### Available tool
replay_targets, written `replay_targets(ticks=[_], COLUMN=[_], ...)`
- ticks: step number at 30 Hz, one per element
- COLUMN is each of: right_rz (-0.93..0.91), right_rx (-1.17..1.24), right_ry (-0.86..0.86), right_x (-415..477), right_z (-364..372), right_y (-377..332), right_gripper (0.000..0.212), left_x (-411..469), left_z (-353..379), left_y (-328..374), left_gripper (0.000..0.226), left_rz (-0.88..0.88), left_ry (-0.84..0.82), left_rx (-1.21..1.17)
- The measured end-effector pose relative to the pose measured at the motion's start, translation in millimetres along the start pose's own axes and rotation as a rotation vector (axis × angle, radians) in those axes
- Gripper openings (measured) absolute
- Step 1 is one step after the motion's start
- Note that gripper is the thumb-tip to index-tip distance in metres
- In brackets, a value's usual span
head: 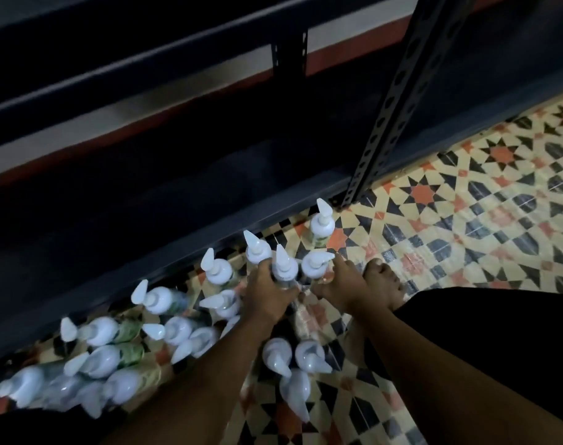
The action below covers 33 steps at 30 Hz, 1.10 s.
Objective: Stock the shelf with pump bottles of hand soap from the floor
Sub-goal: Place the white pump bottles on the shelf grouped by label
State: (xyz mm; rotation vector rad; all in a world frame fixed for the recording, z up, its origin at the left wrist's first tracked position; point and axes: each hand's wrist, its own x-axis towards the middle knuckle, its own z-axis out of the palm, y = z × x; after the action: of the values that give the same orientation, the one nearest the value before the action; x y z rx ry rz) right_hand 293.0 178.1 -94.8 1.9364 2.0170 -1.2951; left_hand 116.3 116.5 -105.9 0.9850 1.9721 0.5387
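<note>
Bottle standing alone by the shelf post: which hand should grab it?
Probably right: the right hand is nearer the lone bottle, while the left hand already grips another bottle.

White pump bottles [220, 271], labels seemingly green, stand left of the dark grey shelf post [399, 101]; right of it, floor tiles [466, 203] show cream, black and orange stars.
</note>
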Motion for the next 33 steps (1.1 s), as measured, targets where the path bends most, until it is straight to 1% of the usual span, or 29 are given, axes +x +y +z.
replay_targets(ticks=[2, 4, 6, 8, 9, 10, 12, 13, 15, 17, 19, 21, 22, 23, 25, 27, 29, 33], right_rz=[-0.022, -0.052, -0.093, -0.124, -0.144, -0.153, -0.116, -0.101, -0.080, -0.031, -0.019, -0.057, -0.083, -0.115, -0.159, -0.211, -0.304, -0.491], right_rx=[0.006, -0.042, -0.113, -0.171, -0.189, -0.183, -0.089, -0.024, 0.115, 0.246, 0.344, 0.373, 0.394, 0.421, 0.463, 0.518, 0.563, 0.676], right_ry=[-0.024, -0.047, -0.045, -0.103, -0.105, -0.094, -0.052, -0.008, 0.071, 0.114, 0.066, 0.068, 0.063, 0.052, 0.059, 0.064, 0.065, 0.046], right_x=[15, 27, 38, 48, 46, 43, 26, 19, 6, -13, -29, -37, -40, -39, -68, -99, -127, -182], right_z=[12, 16, 22, 29, 28, 26, 17, 15, 7, -6, -18, -29, -34, -37, -59, -79, -94, -112], right_y=[3, 2, 8, 17, 15, 14, 6, 6, 6, -2, -12, -19, -22, -23, -58, -92, -122, -188], right_gripper=[0.073, 0.070, 0.073, 0.074, 0.074, 0.072, 0.049, 0.041, 0.038, 0.034, 0.044, 0.064, 0.070, 0.071, 0.063, 0.048, 0.036, 0.025], left_x=[0, 6, 12, 16, 17, 16, 9, 4, -7, -23, -40, -57, -66, -75, -93, -112, -135, -188], left_z=[2, 7, 11, 12, 12, 11, 6, 3, -2, -14, -30, -51, -63, -76, -105, -138, -174, -243], left_y=[12, 12, 9, 11, 12, 12, 8, 5, -3, -2, 4, 14, 20, 27, 42, 58, 75, 98], left_gripper=[0.066, 0.075, 0.080, 0.070, 0.064, 0.059, 0.053, 0.052, 0.054, 0.047, 0.043, 0.048, 0.048, 0.047, 0.045, 0.044, 0.042, 0.035], left_rz=[0.037, 0.073, 0.062, 0.053, 0.049, 0.048, 0.069, 0.083, 0.111, 0.118, 0.122, 0.153, 0.172, 0.195, 0.250, 0.313, 0.348, 0.411], left_ry=[-0.003, -0.008, 0.001, 0.016, 0.025, 0.029, 0.032, 0.031, 0.019, 0.009, -0.011, -0.015, -0.005, 0.014, 0.061, 0.115, 0.164, 0.230], left_rx=[0.093, 0.159, 0.225, 0.280, 0.299, 0.312, 0.329, 0.327, 0.262, 0.131, 0.047, -0.045, -0.082, -0.110, -0.171, -0.239, -0.332, -0.542])
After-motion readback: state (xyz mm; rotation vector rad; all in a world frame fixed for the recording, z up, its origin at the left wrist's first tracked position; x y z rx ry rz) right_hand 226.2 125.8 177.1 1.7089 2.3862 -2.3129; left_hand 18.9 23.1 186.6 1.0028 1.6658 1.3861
